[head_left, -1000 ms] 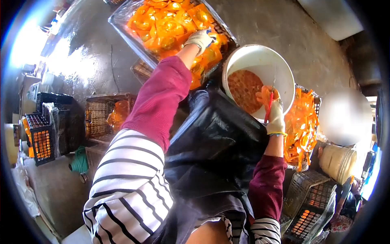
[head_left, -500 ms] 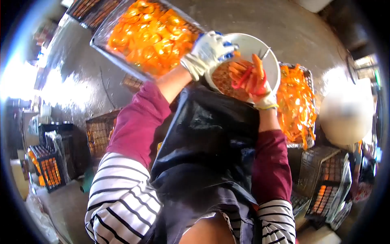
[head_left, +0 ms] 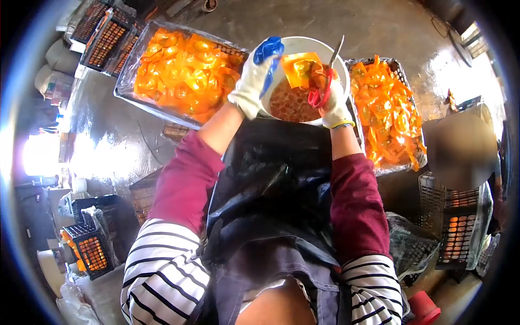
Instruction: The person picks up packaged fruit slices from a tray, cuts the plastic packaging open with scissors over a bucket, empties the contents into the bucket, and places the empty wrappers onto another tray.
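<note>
My left hand (head_left: 259, 73), in a white glove with blue coating, has its fingers bent at the left edge of an orange plastic packet (head_left: 299, 69). A yellowish patch shows in the middle of the packet. Red-handled scissors (head_left: 323, 91) are in my right hand (head_left: 335, 103), which also wears a glove; their blades point up and away from me. The right fingers lie close to the packet's right side, and their exact contact is hidden. Under both hands stands a white bucket (head_left: 343, 73) with reddish-brown pieces (head_left: 295, 103) inside.
A plastic-lined crate (head_left: 125, 96) heaped with orange packets stands left of the bucket, and another such heap (head_left: 385, 116) stands right. Black crates (head_left: 111, 40) are at the far left. More crates (head_left: 457, 230) stand at lower right, near a red container (head_left: 424, 307).
The orange packet is now spread out between my hands. My left hand has moved left and turned its blue side rightward. The scissors have swung upright, and the view has shifted.
</note>
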`<action>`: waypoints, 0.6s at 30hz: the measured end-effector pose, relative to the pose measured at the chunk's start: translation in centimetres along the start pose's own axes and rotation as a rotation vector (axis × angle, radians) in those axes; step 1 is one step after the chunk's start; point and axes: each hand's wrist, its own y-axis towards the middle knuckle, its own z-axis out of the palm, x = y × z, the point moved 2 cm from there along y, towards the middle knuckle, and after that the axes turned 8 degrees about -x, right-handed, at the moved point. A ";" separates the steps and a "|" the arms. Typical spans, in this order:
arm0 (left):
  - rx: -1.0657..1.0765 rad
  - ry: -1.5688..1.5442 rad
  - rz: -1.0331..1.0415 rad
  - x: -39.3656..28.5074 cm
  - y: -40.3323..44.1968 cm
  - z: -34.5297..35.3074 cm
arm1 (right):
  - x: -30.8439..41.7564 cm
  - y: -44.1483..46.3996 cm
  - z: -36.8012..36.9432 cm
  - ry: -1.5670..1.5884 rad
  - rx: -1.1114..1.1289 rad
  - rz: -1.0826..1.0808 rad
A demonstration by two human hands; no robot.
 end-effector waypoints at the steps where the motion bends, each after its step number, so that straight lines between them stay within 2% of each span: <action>1: 0.052 -0.011 -0.127 0.0 0.6 -0.3 | 0.3 -0.4 0.5 -0.025 0.022 0.001; 2: 0.100 -0.015 -0.251 0.0 1.1 -0.6 | 0.8 -1.0 1.1 -0.052 0.044 0.000; 3: 0.094 -0.167 -0.587 0.3 1.1 -0.6 | 1.1 -1.4 1.5 -0.079 0.066 -0.001; 6: 0.188 -0.037 -0.644 -0.4 0.7 1.1 | 1.1 -1.1 1.4 0.009 0.221 0.082; 8: 0.201 0.092 -0.539 -0.8 0.5 1.2 | 2.2 -1.7 2.0 0.019 0.344 0.102; 10: 0.155 0.033 -0.574 -0.6 0.4 0.7 | 1.9 -0.9 1.7 0.093 0.460 0.136; 11: 0.151 0.093 -0.470 -0.4 0.7 0.5 | 1.8 -0.5 1.8 0.129 0.524 0.151; 12: 0.149 0.153 -0.366 -0.1 0.8 0.3 | 1.4 -0.1 1.7 0.137 0.434 0.209; 15: 0.110 0.349 -0.196 -1.2 1.2 0.5 | -0.5 2.4 -0.7 0.280 0.398 0.242; 17: 0.206 0.733 -0.044 -2.4 1.8 0.4 | -0.9 3.2 -1.3 0.227 0.304 0.309; 18: 0.018 0.374 -0.238 -2.0 2.1 0.8 | -1.5 3.3 -1.9 0.165 0.175 0.288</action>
